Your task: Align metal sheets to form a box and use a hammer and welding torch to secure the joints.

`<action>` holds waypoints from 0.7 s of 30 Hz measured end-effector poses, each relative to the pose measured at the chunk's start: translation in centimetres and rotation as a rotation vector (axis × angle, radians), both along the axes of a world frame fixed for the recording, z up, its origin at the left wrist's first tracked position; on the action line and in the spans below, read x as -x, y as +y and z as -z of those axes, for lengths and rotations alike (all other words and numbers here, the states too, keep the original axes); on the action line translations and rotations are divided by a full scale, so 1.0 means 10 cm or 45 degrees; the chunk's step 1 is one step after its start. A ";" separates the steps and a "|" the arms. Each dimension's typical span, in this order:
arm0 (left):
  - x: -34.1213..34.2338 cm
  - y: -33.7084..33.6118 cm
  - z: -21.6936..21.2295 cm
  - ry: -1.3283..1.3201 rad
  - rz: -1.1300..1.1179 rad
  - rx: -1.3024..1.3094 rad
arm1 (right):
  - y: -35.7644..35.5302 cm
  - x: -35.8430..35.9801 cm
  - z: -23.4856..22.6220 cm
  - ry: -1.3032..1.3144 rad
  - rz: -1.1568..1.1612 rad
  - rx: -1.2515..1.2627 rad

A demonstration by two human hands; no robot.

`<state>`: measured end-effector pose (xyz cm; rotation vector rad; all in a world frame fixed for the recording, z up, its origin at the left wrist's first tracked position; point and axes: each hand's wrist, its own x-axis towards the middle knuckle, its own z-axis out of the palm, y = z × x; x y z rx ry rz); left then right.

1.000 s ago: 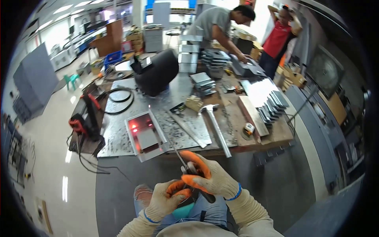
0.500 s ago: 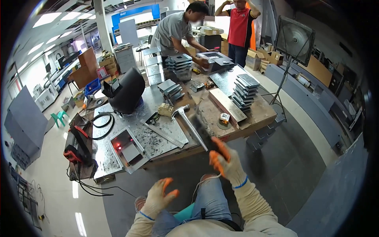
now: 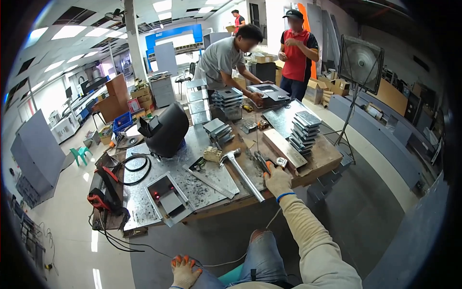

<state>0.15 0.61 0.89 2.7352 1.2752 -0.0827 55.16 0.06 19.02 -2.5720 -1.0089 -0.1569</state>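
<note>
My right hand, in a white glove with orange fingertips, reaches over the near table edge. Its fingers close round a dark tool that looks like a welding electrode holder, with a thin rod rising from its far end. A pale cable trails below the hand. Just beside the fingers is a tape measure. Left of the tool lies a hammer, its handle end jutting past the table edge. My left hand, gloved alike, rests empty on my left knee, fingers spread.
A welding helmet, metal frame and steel ruler lie on the metal-topped table. Stacked metal brackets stand right, beside a long box-section bar. Across the table a person handles a metal panel; another stands behind.
My right hand has gone forward to the table with the dark tool, lowering it beside the hammer. My left hand has dropped onto my knee. The view has tilted up slightly.
</note>
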 end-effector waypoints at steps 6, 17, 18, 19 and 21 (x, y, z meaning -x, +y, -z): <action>-0.16 0.42 0.34 -0.138 -0.212 0.097 | 0.00 -0.07 -0.01 0.101 -0.046 0.035; -0.23 0.37 0.31 -0.138 -0.277 0.076 | 0.23 -0.32 0.24 0.064 0.224 -0.069; -0.23 0.36 0.32 -0.159 -0.278 0.052 | 0.25 -0.33 0.22 0.071 0.215 -0.043; -0.20 0.37 0.35 -0.180 -0.276 0.028 | 0.28 -0.32 0.18 0.077 0.208 -0.017; -0.16 0.39 0.40 -0.228 -0.267 -0.021 | 0.29 -0.29 0.12 0.084 0.199 0.031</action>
